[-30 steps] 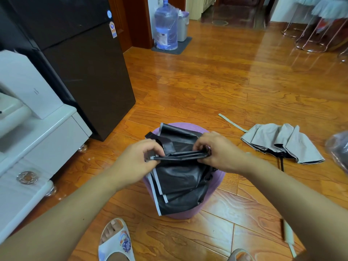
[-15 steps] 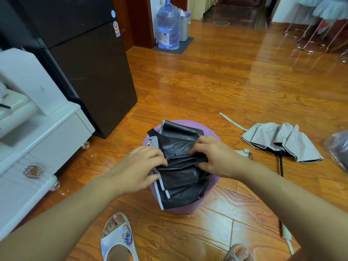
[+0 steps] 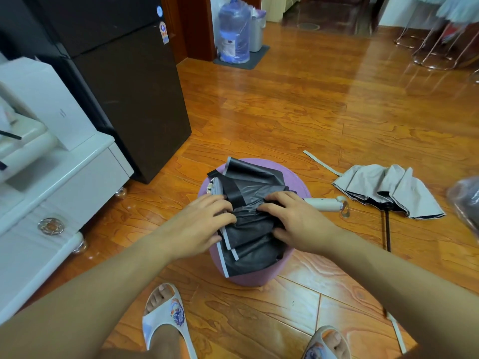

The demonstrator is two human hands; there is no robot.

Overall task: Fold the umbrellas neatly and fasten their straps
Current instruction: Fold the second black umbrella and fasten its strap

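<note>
Black umbrella (image 3: pixel 248 229), canopy rumpled with pale edging, lying on a round purple stool (image 3: pixel 293 177) on the wooden floor (image 3: pixel 311 99). Left hand (image 3: pixel 199 226) and right hand (image 3: pixel 295 224) both press down on the cloth, fingers spread and pinching folds near its middle; the hands sit close together, not touching. White handle (image 3: pixel 324 204) sticks out just right of the stool. Second umbrella (image 3: pixel 388 190), grey, half collapsed, lies on the floor further right, its strap (image 3: pixel 321 163) trailing loose. Black fridge (image 3: pixel 124 86) at left carries two round stickers, writing too small to read. Water bottle (image 3: pixel 234 29) stands beyond.
</note>
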